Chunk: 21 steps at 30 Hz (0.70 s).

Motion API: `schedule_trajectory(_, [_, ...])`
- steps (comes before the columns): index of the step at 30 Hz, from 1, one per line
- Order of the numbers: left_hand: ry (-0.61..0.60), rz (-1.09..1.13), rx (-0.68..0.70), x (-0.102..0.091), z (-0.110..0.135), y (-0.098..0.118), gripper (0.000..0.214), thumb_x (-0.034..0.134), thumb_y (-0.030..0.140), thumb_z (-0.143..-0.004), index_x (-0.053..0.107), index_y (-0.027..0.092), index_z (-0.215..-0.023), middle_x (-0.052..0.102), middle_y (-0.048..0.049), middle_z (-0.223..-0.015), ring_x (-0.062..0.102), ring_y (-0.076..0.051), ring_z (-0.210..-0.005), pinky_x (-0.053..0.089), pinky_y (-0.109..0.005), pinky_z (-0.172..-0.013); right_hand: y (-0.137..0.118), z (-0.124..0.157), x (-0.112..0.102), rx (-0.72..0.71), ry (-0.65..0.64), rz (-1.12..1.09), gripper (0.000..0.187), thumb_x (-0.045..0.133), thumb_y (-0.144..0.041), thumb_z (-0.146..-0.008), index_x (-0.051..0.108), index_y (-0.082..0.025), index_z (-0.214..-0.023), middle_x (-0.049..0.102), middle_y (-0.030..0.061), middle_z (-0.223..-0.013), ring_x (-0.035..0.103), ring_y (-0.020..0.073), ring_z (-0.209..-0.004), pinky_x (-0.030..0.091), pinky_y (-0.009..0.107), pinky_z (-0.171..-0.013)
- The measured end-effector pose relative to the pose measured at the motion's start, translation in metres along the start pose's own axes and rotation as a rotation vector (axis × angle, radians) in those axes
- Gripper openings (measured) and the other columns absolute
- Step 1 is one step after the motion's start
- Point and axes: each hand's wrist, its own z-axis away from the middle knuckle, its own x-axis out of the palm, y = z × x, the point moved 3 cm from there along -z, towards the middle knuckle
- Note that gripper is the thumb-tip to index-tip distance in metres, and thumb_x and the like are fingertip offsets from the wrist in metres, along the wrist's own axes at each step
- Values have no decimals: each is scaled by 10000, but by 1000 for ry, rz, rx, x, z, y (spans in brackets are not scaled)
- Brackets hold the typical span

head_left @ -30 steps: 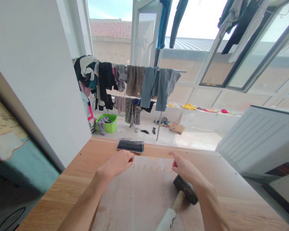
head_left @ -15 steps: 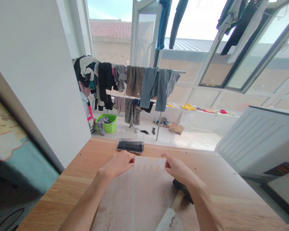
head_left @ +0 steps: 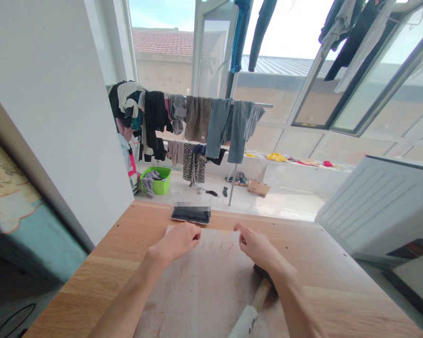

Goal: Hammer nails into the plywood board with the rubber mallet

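Note:
My left hand [head_left: 178, 240] rests on the far left part of a pale wooden board [head_left: 204, 286], fingers curled in a pinch beside a row of small nails [head_left: 216, 244] standing near the board's far edge. What the fingers hold is too small to see. My right hand [head_left: 254, 243] hovers at the right end of that nail row, fingertips pinched together. A hammer [head_left: 255, 305] with a dark head and pale wooden handle lies on the board under my right forearm.
The board lies on a wooden table [head_left: 102, 267]. A dark phone [head_left: 191, 214] rests near the table's far edge. Beyond are a laundry rack [head_left: 197, 122], a green basket [head_left: 158, 180], a white wall [head_left: 49, 117] at left and a white panel [head_left: 380, 206] at right.
My right hand has moved left along the nail row, from the board's right side toward the middle. The left hand has barely shifted.

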Motion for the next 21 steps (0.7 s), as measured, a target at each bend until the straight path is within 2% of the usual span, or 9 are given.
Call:
schedule_trajectory(4, [6, 16, 23, 2, -2, 3, 161, 547, 159, -859, 686, 201, -790, 745, -35, -842, 676, -187, -794, 395, -246, -646, -9, 1, -1, -24, -5, -9, 426, 479, -48, -791, 585, -214, -1168, 699, 13, -837, 618, 176, -797, 328, 239, -646])
schedule_trajectory(12, [28, 33, 70, 24, -12, -4, 165, 538, 133, -828, 690, 197, -821, 747, -45, -845, 674, -187, -781, 414, -245, -663, -23, 0, 10, -53, -20, -14, 481, 459, -6, -759, 586, -183, -1187, 703, 49, -874, 625, 187, -833, 364, 242, -695])
schedule_trajectory(18, [-1, 47, 67, 25, -12, 1, 138, 557, 158, -850, 674, 184, -783, 722, -33, -790, 637, -167, -707, 391, -232, -625, -31, 3, 2, -66, 5, -37, 455, 437, -24, -807, 585, -188, -1205, 707, 57, -903, 633, 190, -862, 375, 235, -702])
schedule_trajectory(21, [21, 78, 83, 24, -12, 6, 146, 559, 179, -881, 673, 180, -789, 711, -30, -792, 639, -164, -722, 397, -226, -634, -36, 4, 2, -89, 12, -63, 458, 445, -35, -815, 577, -195, -1223, 712, 58, -918, 639, 191, -862, 385, 235, -706])
